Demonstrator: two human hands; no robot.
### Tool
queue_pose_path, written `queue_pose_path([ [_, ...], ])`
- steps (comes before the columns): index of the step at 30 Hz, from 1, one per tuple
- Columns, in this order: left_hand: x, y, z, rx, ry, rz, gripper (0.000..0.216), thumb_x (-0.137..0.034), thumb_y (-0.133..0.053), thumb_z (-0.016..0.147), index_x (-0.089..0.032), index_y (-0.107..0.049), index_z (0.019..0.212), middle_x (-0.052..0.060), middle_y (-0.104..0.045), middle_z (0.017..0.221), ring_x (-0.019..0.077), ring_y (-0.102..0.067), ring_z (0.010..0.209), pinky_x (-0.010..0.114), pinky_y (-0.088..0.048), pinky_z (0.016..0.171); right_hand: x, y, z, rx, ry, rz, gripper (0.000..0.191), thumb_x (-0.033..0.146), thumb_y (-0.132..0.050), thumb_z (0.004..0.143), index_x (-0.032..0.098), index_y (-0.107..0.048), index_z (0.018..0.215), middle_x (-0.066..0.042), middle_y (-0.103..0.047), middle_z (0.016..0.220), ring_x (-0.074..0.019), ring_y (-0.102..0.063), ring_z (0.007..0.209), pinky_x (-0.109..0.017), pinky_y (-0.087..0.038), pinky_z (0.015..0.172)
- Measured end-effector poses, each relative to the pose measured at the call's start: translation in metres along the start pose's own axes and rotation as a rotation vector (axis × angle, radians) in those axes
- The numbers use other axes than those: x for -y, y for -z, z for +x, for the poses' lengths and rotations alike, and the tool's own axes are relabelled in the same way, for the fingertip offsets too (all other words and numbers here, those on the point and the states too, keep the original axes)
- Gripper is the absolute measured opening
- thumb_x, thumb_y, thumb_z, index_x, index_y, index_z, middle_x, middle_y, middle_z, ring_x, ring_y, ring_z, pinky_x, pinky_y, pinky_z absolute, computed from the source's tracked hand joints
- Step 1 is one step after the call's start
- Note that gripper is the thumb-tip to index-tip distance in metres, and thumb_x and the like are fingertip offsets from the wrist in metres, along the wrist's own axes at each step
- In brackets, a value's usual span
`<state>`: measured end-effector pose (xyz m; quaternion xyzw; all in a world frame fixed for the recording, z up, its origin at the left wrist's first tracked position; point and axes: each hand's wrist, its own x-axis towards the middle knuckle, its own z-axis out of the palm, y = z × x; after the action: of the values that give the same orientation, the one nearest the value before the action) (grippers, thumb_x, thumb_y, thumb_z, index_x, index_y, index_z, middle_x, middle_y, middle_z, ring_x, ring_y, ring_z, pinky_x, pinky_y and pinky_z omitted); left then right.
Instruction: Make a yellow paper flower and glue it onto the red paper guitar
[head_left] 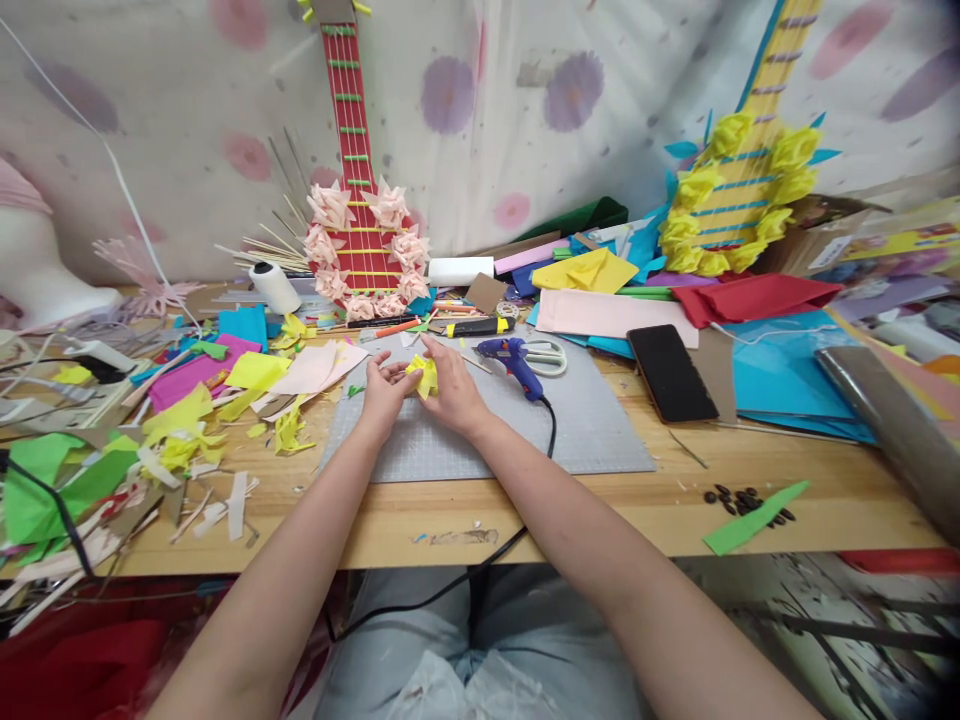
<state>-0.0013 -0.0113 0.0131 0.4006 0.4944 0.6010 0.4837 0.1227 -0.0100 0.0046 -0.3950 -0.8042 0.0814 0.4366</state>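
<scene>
the small yellow paper piece point(424, 376) is over the grey cutting mat point(592, 430), left hand point(385, 388) and right hand point(454, 388) both in a closed grip on it; can't really tell its long axis or where it points, too crumpled. wooden tabletop point(600, 515), paper scraps point(180, 425) heaped left, flower-print curtain point(495, 130) behind.

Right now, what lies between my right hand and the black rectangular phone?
The head view shows a blue plastic glue gun, its black cord and pale looped handles there, over the grey gridded mat, then wooden tabletop.
</scene>
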Motion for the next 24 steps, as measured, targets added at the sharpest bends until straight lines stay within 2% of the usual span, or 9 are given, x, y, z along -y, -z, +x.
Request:
queue_pose_path([
  [4,-0.002,0.0,0.0,-0.009,0.053,-0.041,0.05,-0.022,-0.067,0.061,-0.02,-0.038,0.101,0.001,-0.055,0.086,0.0097,-0.057,0.069,0.025,-0.046,0.066,0.001,0.001,0.0,0.009,-0.009,-0.002,0.077,0.016,-0.051,0.071,0.023,-0.013,0.138,-0.01,-0.046,0.116,-0.0219,-0.043,0.109,-0.041,-0.037,0.095],
  [10,-0.002,0.002,0.001,0.014,0.096,-0.049,0.055,-0.017,-0.07,0.056,-0.02,-0.041,0.103,0.002,-0.056,0.089,0.0098,-0.058,0.069,0.024,-0.046,0.063,0.001,0.001,0.0,0.031,-0.01,0.005,0.076,0.017,-0.051,0.071,0.023,-0.013,0.137,-0.01,-0.046,0.119,-0.0213,-0.043,0.111,-0.041,-0.036,0.096],
  [13,-0.006,0.003,0.002,0.031,0.177,-0.106,0.049,-0.025,-0.069,0.059,-0.02,-0.043,0.1,0.001,-0.057,0.084,0.0094,-0.058,0.065,0.022,-0.045,0.058,0.001,0.002,0.0,0.041,-0.002,0.017,0.079,0.017,-0.053,0.07,0.023,-0.013,0.137,-0.01,-0.044,0.121,-0.0212,-0.043,0.112,-0.041,-0.035,0.096],
  [18,-0.017,0.003,0.004,0.134,0.279,-0.094,0.036,-0.039,-0.065,0.064,-0.018,-0.049,0.089,0.002,-0.06,0.079,0.0097,-0.058,0.061,0.021,-0.046,0.054,0.0,0.004,-0.001,0.022,-0.009,0.031,0.079,0.016,-0.055,0.069,0.022,-0.015,0.136,-0.01,-0.045,0.122,-0.021,-0.043,0.113,-0.039,-0.036,0.096],
  [21,-0.021,0.003,0.005,0.174,0.303,-0.057,0.036,-0.033,-0.068,0.062,-0.017,-0.051,0.09,0.003,-0.061,0.08,0.0111,-0.06,0.062,0.023,-0.047,0.055,-0.001,0.004,-0.001,0.017,-0.027,0.037,0.079,0.017,-0.055,0.069,0.023,-0.014,0.137,-0.011,-0.044,0.123,-0.0217,-0.042,0.115,-0.041,-0.036,0.096],
  [24,-0.023,0.003,0.005,0.219,0.324,-0.055,0.042,-0.018,-0.072,0.057,-0.017,-0.053,0.095,0.004,-0.063,0.079,0.0117,-0.061,0.062,0.023,-0.048,0.055,-0.001,0.004,-0.001,0.029,-0.014,0.047,0.08,0.017,-0.055,0.07,0.023,-0.013,0.137,-0.01,-0.043,0.126,-0.0212,-0.042,0.116,-0.041,-0.036,0.096],
])
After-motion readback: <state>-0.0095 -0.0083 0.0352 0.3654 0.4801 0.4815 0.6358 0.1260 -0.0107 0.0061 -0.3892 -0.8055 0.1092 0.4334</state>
